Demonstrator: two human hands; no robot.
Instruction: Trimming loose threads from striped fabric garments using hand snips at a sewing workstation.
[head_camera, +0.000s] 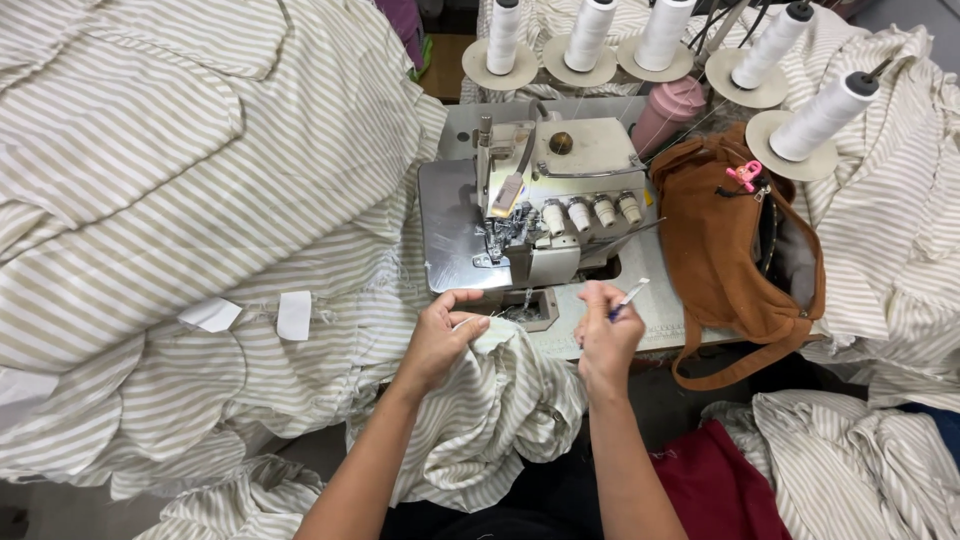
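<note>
My left hand (437, 338) pinches the edge of a beige-and-white striped cloth (495, 405) that bunches in my lap, just in front of the overlock sewing machine (545, 205). My right hand (604, 335) is closed around a small blue-and-white thread snip (628, 299), its tip pointing up and right. Both hands sit close together below the machine's presser foot, which has no cloth under it.
A big heap of striped fabric (170, 190) with small white labels covers the left. Several white thread cones (825, 115) stand behind the machine, beside a pink cup (668, 108). An open brown bag (735, 250) lies right of the machine. More striped cloth and a red cloth (715, 480) lie lower right.
</note>
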